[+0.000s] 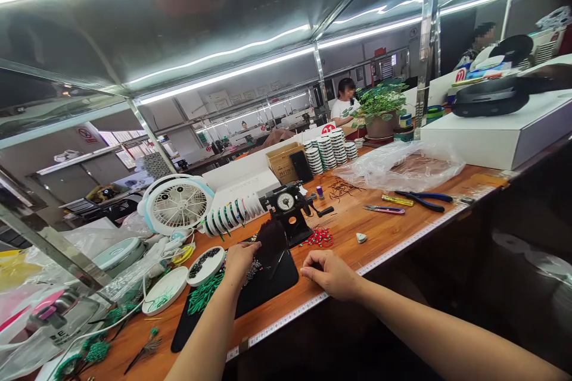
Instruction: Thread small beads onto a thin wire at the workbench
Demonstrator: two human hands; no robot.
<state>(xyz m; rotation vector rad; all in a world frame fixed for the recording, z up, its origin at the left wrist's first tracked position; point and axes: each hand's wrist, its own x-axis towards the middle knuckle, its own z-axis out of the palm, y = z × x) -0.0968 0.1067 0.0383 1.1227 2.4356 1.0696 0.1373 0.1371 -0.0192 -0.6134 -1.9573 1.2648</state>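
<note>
bright led strip lights glare off the steel shelf (edges bow with wide-angle distortion); shadows stay soft.

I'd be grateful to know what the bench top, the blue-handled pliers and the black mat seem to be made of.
The bench top looks like varnished wood: glossy orange, with grain. The pliers seem steel by their sheen, with blue plastic-coated handles. The black mat looks matte, perhaps rubber or foam.

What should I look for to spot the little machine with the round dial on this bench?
Start at the long wooden workbench, which has a measuring tape along its front edge. Just beyond the black mat stands a small black machine. Its round white dial sets it apart, since nothing nearby has a gauge face, and a row of white rings sits right beside it.
</note>
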